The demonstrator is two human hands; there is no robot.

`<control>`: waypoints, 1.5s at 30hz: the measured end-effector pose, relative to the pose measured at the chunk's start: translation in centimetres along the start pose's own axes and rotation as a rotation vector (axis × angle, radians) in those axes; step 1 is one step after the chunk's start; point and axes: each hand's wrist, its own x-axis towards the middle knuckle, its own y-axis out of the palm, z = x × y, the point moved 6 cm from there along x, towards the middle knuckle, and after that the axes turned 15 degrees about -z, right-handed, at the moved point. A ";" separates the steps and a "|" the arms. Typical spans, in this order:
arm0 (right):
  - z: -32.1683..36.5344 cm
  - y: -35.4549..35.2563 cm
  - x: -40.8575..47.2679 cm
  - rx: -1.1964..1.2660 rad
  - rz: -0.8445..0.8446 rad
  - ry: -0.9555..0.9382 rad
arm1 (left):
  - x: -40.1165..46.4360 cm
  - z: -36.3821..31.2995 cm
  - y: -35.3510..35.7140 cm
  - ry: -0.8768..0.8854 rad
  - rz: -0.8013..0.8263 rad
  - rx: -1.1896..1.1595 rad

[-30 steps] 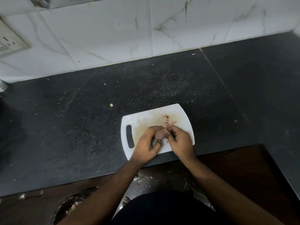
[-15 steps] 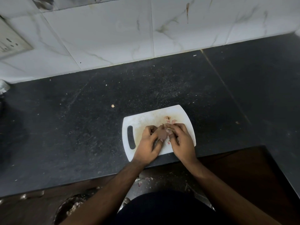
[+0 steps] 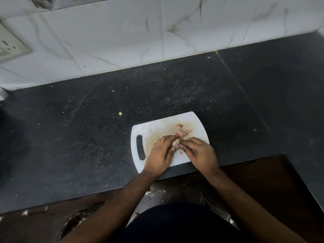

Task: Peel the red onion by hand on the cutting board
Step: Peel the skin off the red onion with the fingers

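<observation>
While we lean over the dark speckled stone surface [image 3: 87, 130], our left hand [image 3: 160, 155] curls around the small red onion [image 3: 176, 143], and our right hand [image 3: 199, 153] pinches at its skin with bent fingertips. It sits between both hands, just above the white plastic cutting board [image 3: 157, 128], a rounded rectangle with a slot handle and brownish stains. Thin pink peel scraps [image 3: 182, 130] lie beyond our fingers.

Dark countertop [image 3: 87, 137] lies open left, behind and right of the cutting board [image 3: 157, 128]; tiled wall [image 3: 122, 41] bounds the back; peel scraps [image 3: 183, 129] litter the board's far side.
</observation>
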 end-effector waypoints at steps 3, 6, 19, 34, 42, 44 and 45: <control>0.1 -0.3 0.0 -0.061 -0.003 -0.041 | 0.0 0.3 0.3 0.001 0.015 0.022; -0.1 -0.3 -0.2 -0.023 -0.013 0.011 | 0.1 0.3 0.3 -0.013 0.014 0.017; -0.7 0.4 -0.7 0.024 -0.118 0.271 | 0.3 0.4 0.4 -0.059 -0.013 -0.010; -0.4 1.1 -0.8 -0.004 -0.152 0.552 | 0.3 0.1 0.1 -0.065 -0.030 -0.033; -0.2 0.8 -1.1 0.062 -0.059 0.454 | 0.3 0.1 0.1 -0.025 -0.038 -0.028; -0.3 0.9 -0.7 -0.009 -0.057 0.477 | 0.4 0.0 0.1 -0.013 -0.039 -0.023; -0.3 1.0 -0.6 -0.034 -0.055 0.490 | 0.3 0.1 0.1 -0.016 -0.037 -0.019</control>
